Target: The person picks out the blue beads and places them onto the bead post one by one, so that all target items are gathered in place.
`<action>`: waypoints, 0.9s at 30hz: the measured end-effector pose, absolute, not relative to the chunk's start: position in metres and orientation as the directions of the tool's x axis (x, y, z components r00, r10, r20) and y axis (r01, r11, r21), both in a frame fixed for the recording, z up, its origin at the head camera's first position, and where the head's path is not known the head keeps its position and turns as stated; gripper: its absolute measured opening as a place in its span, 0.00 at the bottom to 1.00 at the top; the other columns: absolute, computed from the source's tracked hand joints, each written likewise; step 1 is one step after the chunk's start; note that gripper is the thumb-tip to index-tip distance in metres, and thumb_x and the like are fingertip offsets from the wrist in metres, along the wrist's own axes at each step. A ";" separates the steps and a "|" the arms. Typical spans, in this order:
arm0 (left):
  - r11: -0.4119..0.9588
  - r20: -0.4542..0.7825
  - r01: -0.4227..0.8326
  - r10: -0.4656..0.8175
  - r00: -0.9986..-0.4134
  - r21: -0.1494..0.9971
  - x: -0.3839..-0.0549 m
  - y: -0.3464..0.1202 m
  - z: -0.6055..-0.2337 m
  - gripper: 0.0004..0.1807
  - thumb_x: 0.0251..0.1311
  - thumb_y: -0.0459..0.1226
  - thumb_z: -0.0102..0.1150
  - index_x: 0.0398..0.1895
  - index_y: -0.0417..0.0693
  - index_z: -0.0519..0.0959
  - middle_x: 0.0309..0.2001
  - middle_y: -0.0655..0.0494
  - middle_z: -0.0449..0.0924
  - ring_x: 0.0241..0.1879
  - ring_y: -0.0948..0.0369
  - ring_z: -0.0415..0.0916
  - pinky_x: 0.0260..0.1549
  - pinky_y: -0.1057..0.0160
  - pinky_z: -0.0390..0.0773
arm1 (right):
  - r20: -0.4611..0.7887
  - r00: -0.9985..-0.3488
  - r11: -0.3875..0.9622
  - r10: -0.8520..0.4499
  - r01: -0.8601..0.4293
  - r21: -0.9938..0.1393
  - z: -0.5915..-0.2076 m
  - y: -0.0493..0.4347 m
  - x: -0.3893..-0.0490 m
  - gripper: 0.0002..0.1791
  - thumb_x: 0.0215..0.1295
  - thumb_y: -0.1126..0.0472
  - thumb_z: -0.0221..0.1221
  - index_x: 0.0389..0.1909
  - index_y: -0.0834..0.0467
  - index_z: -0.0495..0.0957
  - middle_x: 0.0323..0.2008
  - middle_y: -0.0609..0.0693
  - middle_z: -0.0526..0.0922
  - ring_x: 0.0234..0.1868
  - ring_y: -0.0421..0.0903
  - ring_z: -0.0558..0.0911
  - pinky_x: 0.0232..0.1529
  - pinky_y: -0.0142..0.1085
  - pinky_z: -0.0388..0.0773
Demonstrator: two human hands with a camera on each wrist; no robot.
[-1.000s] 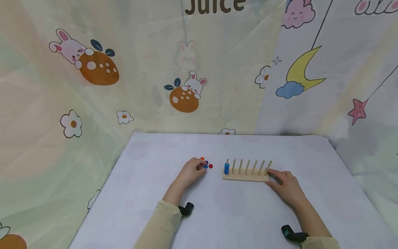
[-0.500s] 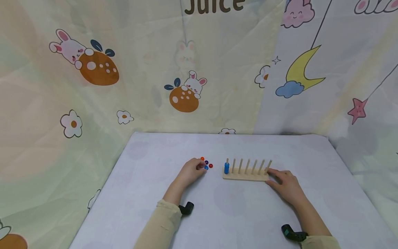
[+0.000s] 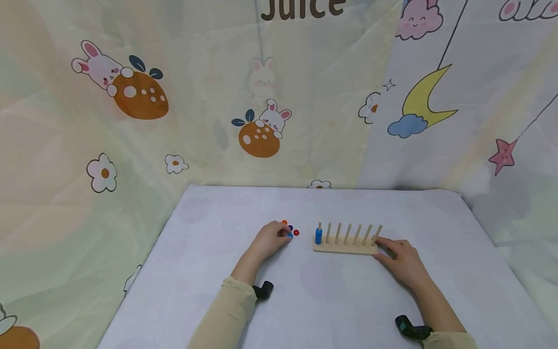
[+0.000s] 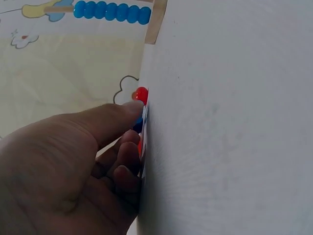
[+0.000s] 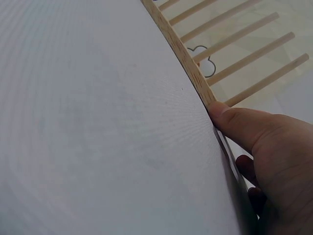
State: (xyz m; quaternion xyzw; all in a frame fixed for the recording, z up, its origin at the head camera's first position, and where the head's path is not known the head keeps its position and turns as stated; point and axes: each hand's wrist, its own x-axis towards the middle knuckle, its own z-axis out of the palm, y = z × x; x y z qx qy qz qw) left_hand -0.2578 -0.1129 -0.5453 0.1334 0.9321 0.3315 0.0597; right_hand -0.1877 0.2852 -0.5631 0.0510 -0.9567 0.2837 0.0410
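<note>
My left hand (image 3: 269,239) is low over the table, thumb and fingertips pinching a blue bead (image 3: 289,235). In the left wrist view the thumb largely hides this bead. Just beyond the fingers lie a red bead (image 3: 296,232), a dark blue bead (image 3: 290,227) and an orange bead (image 3: 284,222). To the right stands a wooden peg board (image 3: 344,248) with a row of upright pegs. Its leftmost peg carries a stack of blue beads (image 4: 111,11). My right hand (image 3: 402,261) grips the board's right end between thumb and fingers.
A white-covered table (image 3: 331,300) bears everything. Behind it hangs a printed cloth (image 3: 196,97) with rabbits and flowers. Each wrist wears a black camera, the left camera (image 3: 263,290) and the right camera (image 3: 411,328).
The blue bead at my left fingertips has shifted slightly toward me. My right hand and the peg board have stayed in place.
</note>
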 end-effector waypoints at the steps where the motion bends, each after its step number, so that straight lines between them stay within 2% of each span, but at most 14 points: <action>1: 0.741 -0.020 0.208 0.287 -0.958 0.639 -0.258 -0.113 -0.545 0.10 0.62 0.45 0.65 0.44 0.54 0.83 0.36 0.63 0.76 0.37 0.64 0.72 0.39 0.64 0.74 | 0.107 -0.991 0.833 -0.074 -0.121 -0.540 -0.563 0.285 -0.188 0.32 0.63 0.41 0.63 0.64 0.54 0.75 0.53 0.66 0.78 0.57 0.66 0.72 0.51 0.65 0.68; 7: 0.704 -0.024 0.186 0.277 -0.961 0.685 -0.255 -0.111 -0.540 0.10 0.63 0.45 0.65 0.45 0.56 0.82 0.37 0.64 0.79 0.39 0.64 0.74 0.42 0.63 0.76 | 0.107 -0.992 0.837 -0.071 -0.118 -0.535 -0.564 0.285 -0.188 0.33 0.63 0.40 0.63 0.64 0.54 0.75 0.53 0.65 0.78 0.56 0.65 0.73 0.50 0.64 0.69; 13: 0.667 -0.048 0.152 0.272 -0.961 0.730 -0.254 -0.107 -0.531 0.07 0.64 0.46 0.64 0.43 0.61 0.81 0.37 0.67 0.81 0.37 0.64 0.76 0.36 0.65 0.78 | 0.111 -0.991 0.835 -0.074 -0.122 -0.536 -0.565 0.285 -0.188 0.33 0.63 0.40 0.63 0.64 0.53 0.75 0.52 0.65 0.78 0.56 0.65 0.73 0.50 0.64 0.68; 18: 0.660 -0.033 0.182 0.299 -0.954 0.728 -0.253 -0.101 -0.520 0.08 0.64 0.49 0.63 0.44 0.65 0.81 0.37 0.69 0.81 0.37 0.65 0.76 0.37 0.64 0.77 | 0.107 -0.992 0.838 -0.073 -0.119 -0.533 -0.565 0.285 -0.188 0.33 0.63 0.40 0.63 0.64 0.53 0.75 0.52 0.65 0.78 0.56 0.65 0.73 0.50 0.64 0.69; 27: 0.598 -0.024 0.191 0.332 -0.943 0.778 -0.254 -0.087 -0.492 0.11 0.64 0.52 0.62 0.47 0.66 0.81 0.36 0.63 0.83 0.34 0.64 0.77 0.33 0.64 0.77 | 0.100 -0.992 0.841 -0.073 -0.115 -0.529 -0.565 0.286 -0.188 0.34 0.62 0.38 0.62 0.64 0.53 0.74 0.53 0.66 0.78 0.56 0.65 0.73 0.50 0.64 0.69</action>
